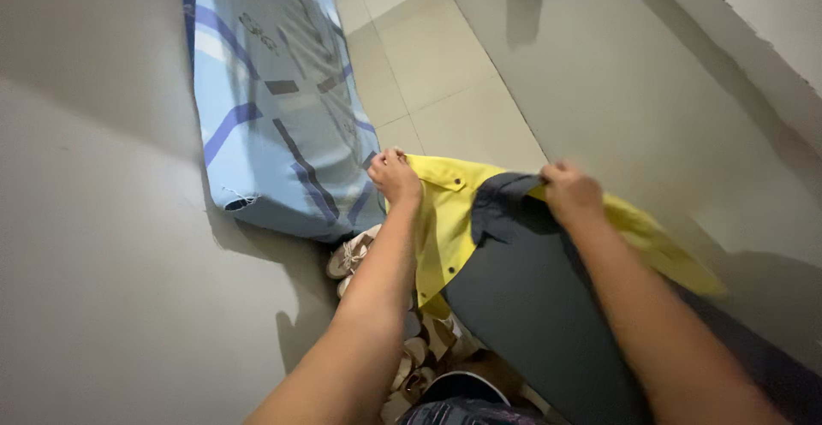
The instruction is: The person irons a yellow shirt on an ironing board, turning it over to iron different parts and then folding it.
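While the left hand (395, 177) pinches the yellow-and-dark-grey cloth shirt (514, 279) at its left corner, the right hand (572, 192) grips the collar, fingers closed. Holding both corners level and taut should keep it flat, clear of the blue patterned mattress (274, 91) at far left.

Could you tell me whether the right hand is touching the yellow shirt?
Touching. The head view shows the right hand closed on the upper edge of the yellow shirt, with dark cloth bunched beneath it.

Pale tiled floor (445, 74) with thin grout lines. Plain grey-white walls (94, 245) on both sides, soft shadows across them. Blue patterned mattress (274, 108) leaning against the left wall, torn at one corner. Sandals (351, 256) piled on the floor below it.
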